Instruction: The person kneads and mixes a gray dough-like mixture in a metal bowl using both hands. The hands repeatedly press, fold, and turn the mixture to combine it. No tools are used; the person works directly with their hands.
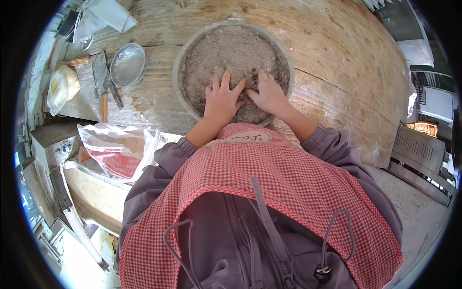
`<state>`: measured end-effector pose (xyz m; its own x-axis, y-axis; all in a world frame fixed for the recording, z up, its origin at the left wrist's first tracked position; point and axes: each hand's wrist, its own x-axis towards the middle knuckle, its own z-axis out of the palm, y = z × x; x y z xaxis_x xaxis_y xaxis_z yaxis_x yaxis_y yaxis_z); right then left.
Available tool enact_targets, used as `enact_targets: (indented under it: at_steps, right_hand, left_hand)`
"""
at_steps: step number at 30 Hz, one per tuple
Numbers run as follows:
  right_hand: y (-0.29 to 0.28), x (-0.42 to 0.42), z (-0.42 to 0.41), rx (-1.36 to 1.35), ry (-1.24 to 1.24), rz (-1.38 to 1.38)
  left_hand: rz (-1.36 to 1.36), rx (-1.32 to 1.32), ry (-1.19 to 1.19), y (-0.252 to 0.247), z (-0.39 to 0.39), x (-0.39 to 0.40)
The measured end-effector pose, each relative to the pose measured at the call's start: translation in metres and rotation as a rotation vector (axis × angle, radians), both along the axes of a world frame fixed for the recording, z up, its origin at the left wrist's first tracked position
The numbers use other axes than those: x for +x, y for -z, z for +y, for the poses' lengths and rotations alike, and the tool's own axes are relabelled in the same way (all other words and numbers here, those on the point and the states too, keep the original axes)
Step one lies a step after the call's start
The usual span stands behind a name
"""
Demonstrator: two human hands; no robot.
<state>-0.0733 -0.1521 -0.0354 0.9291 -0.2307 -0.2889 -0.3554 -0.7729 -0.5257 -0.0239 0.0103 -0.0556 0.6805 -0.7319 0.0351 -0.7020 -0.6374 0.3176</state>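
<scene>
A wide round basin [176, 74] stands on the wooden table in front of me, close against my apron. It is filled nearly across with a crumbly grey-brown mixture [234, 50], loose and lumpy on top. My left hand [222, 97] lies palm down on the near part of the mixture, fingers spread. Just right of it, my right hand [267, 94] presses into the same mixture with bent fingers. Its fingertips are partly sunk in, so whether they grip anything is hidden. Some mixture sticks to my left index finger.
Left on the wooden table [343, 72] are a round metal sieve or pan [128, 65], a cleaver-like blade [99, 75], a brush [74, 62] and a tied plastic bag [64, 86]. An open white sack [119, 151] sits below the left edge. A metal appliance [415, 148] stands right.
</scene>
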Motion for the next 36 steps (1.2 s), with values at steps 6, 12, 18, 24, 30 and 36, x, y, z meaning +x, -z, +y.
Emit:
enact_targets:
  at_steps: [6,12,18,24,30,36]
  right_hand:
    - [-0.012,0.010,-0.018,0.256,-0.115,-0.243]
    - [-0.020,0.010,-0.055,-0.356,-0.455,0.269]
    - [0.023,-0.016,-0.039,-0.499,-0.545,0.068]
    - [0.003,0.000,-0.047,-0.164,-0.440,0.054]
    - [-0.027,0.030,-0.032,0.888,0.072,0.189]
    - [-0.036,0.034,-0.013,1.361,0.525,0.055]
  left_hand:
    - [0.171,-0.217,-0.038,0.008,0.008,0.042]
    - [0.211,-0.293,-0.052,-0.029,0.016,0.071]
    - [0.125,-0.400,-0.108,-0.048,0.020,0.068]
    - [0.312,-0.498,-0.114,-0.049,0.026,0.064]
    - [0.607,-0.624,-0.002,-0.039,0.004,0.036]
    - [0.513,-0.671,-0.194,-0.044,0.000,0.033]
